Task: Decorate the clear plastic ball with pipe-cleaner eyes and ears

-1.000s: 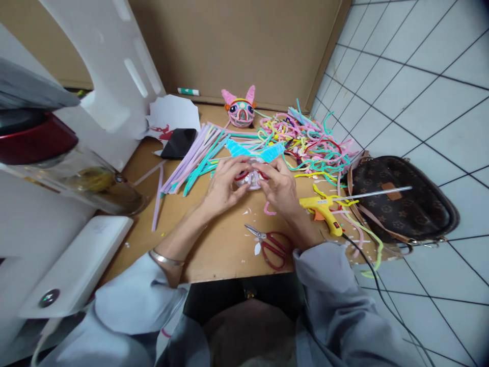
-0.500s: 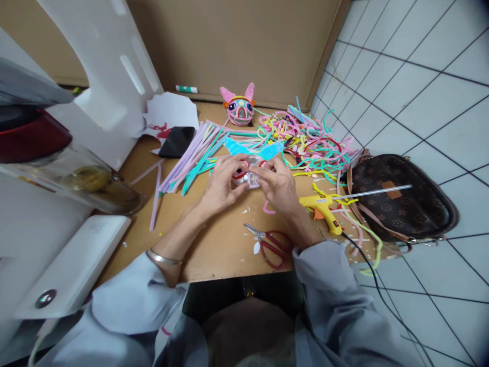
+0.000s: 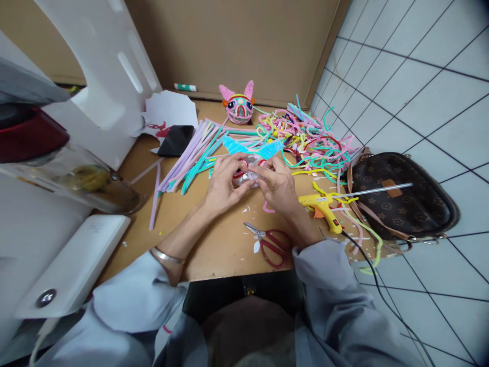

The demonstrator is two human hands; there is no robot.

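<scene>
Between my hands is a pipe-cleaner animal head with a clear, shiny body, red-rimmed eyes and two blue ears pointing outward. My left hand grips its left side, thumb along the lower front. From the other side my right hand holds it, the fingers pressed to its front near the eyes. Much of the head is hidden behind my fingers. Red-handled scissors lie on the table below my right hand. A yellow glue gun with a glue stick in it rests just right of that hand.
A finished-looking pink-eared animal head stands at the back. Bundled pipe cleaners lie left, a tangled pile right. Also around are a phone, a brown handbag, a white power bank and a clear bottle.
My left thumb has shifted slightly inward and up across the front of the animal head, covering more of its lower part. Both hands keep their hold; the rest looks the same.
</scene>
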